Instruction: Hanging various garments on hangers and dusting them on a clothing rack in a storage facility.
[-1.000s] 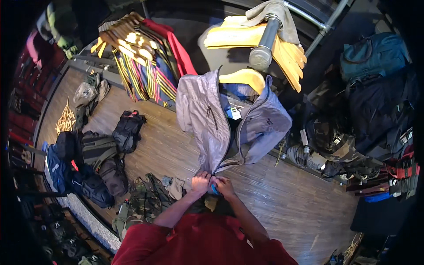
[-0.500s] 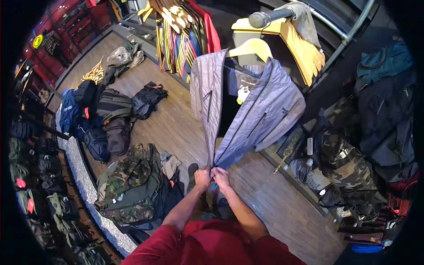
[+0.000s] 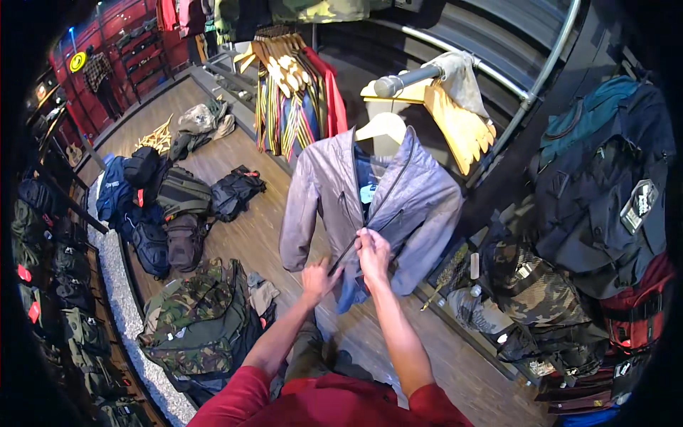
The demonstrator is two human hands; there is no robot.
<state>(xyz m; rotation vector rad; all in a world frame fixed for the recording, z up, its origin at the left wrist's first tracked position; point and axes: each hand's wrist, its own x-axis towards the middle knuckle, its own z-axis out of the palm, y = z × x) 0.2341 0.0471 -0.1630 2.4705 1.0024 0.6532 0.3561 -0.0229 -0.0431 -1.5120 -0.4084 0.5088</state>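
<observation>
A grey-lilac zip jacket [image 3: 427, 206] hangs in front of me on a pale wooden hanger [image 3: 380, 129]. Its collar and upper front spread apart, showing a dark lining and a light tag [image 3: 367, 193]. My left hand [image 3: 317, 280] is closed on the lower front edge near the hem. Higher up, at mid-chest, my right hand [image 3: 374, 253] pinches the jacket's zipper, its fingertips together; the pull itself is hidden by them. Between the two hands the front edges run close together in a slanting dark line.
Behind the jacket, a metal rail end [image 3: 398, 82] carries wooden hangers [image 3: 455, 121]. Striped garments [image 3: 284, 117] hang to its left. Camouflage clothing [image 3: 199, 320] and backpacks [image 3: 186, 196] lie on the floor at left. Dark bags [image 3: 605, 206] line the right side.
My right hand has moved up from beside my left hand at the hem to mid-chest, and the front edges below it have come together. The jacket hangs lower and flatter in view.
</observation>
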